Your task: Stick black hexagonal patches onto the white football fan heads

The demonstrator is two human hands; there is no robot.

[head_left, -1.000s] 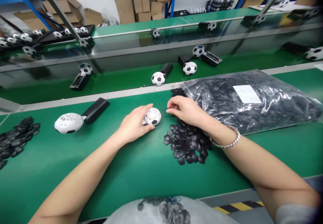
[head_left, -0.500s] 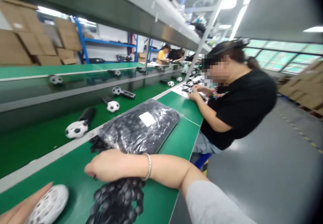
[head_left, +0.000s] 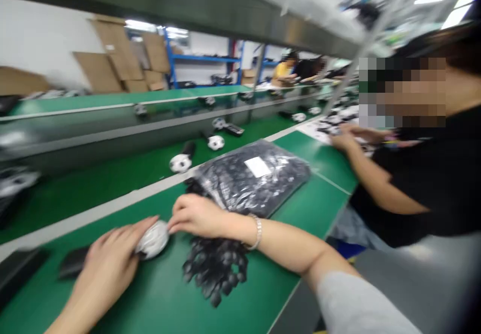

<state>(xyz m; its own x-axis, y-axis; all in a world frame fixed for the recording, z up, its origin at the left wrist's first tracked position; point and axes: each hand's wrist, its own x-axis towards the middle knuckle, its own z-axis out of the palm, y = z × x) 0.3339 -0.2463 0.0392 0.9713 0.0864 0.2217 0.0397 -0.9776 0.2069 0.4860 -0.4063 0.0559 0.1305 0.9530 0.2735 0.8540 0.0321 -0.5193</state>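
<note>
"Head view: where does the ball point?"

"White ball (head_left: 154,241) sits right of the left hand (head_left: 110,261), which grips it. Black handle (head_left: 73,263) emerges at nine o'clock; long axis runs toward between two and three. Join hidden."

"Right hand (head_left: 197,216)?"

"Fingertips drawn together at the ball's three-o'clock side. Blurred; can't tell whether they pinch a piece."

"Edges, room?"

"Pale rail (head_left: 150,191) at twelve, bag (head_left: 251,178) at two, black pieces (head_left: 216,269) at four. Bare green tabletop (head_left: 161,299) at six."
</note>
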